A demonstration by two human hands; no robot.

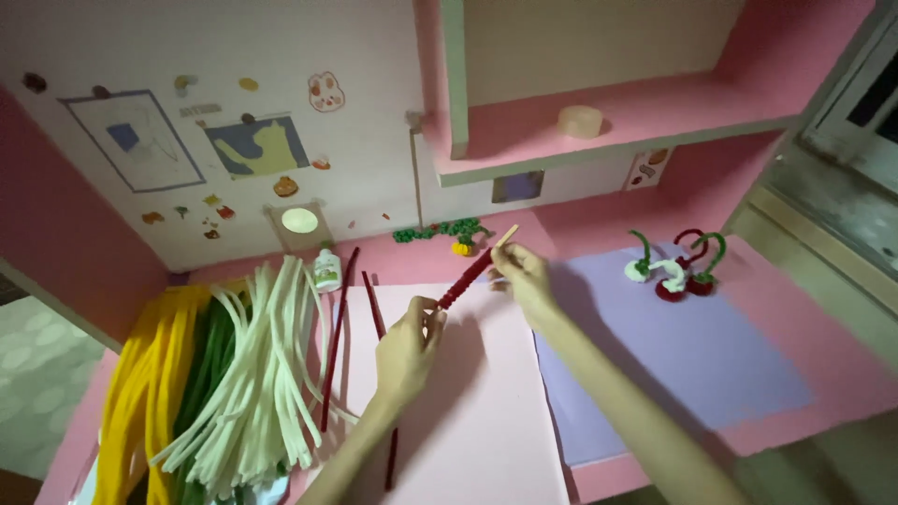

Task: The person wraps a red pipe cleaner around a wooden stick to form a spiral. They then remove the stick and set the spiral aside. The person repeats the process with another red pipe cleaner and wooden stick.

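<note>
My left hand pinches the lower end of a red pipe cleaner that is wound in a tight coil around a thin wooden stick. My right hand holds the stick's upper part, with the bare tip poking out above the fingers. Both hands hover over a pale pink sheet on the pink desk. Two loose dark red pipe cleaners lie on the sheet's left side.
Bundles of white, green and yellow pipe cleaners lie at the left. A small glue bottle stands behind them. Finished red and white pipe-cleaner fruits with green stems sit on a lilac sheet at the right. A shelf hangs above.
</note>
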